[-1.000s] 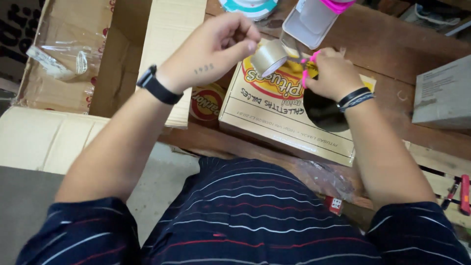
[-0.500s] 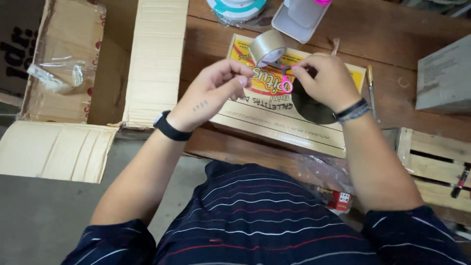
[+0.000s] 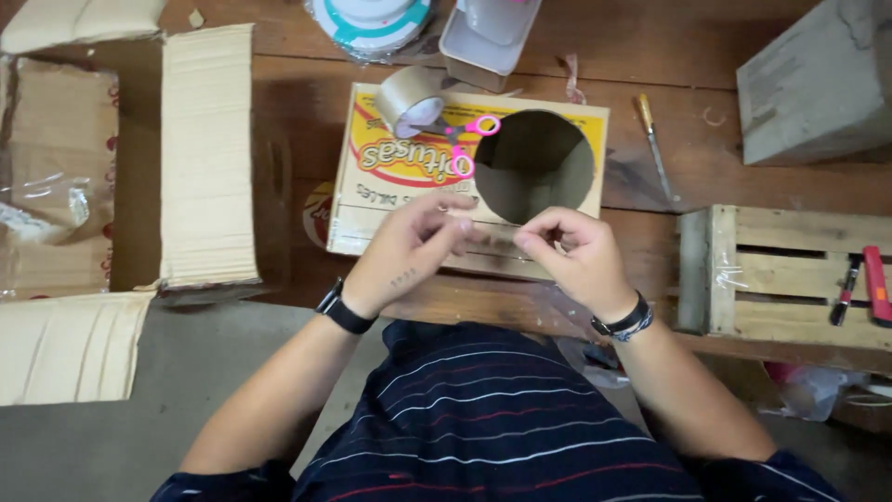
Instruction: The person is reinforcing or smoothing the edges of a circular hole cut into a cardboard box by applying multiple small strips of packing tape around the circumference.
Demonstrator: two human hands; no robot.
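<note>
My left hand (image 3: 418, 249) and my right hand (image 3: 569, 253) are close together over the near edge of a flat printed cardboard box (image 3: 390, 200) that has a round hole (image 3: 534, 167) cut in it. Both hands have their fingertips pinched, and a short, thin strip of tape, barely visible, stretches between them. A roll of brown packing tape (image 3: 409, 98) rests on the box's far left corner. Pink-handled scissors (image 3: 462, 141) lie beside the roll, next to the hole. Neither hand touches the roll or the scissors.
An open cardboard carton (image 3: 206, 158) sits at the left. A wooden crate (image 3: 780, 270) with a red tool (image 3: 875, 284) is at the right, a grey block (image 3: 818, 79) behind it. A screwdriver (image 3: 653, 144), a white container (image 3: 488, 42) and a white-teal roll (image 3: 372, 19) lie farther back.
The tape roll and scissors, earlier held up in my hands, now lie on the box. My hands have drawn back toward me with the tape strip between them.
</note>
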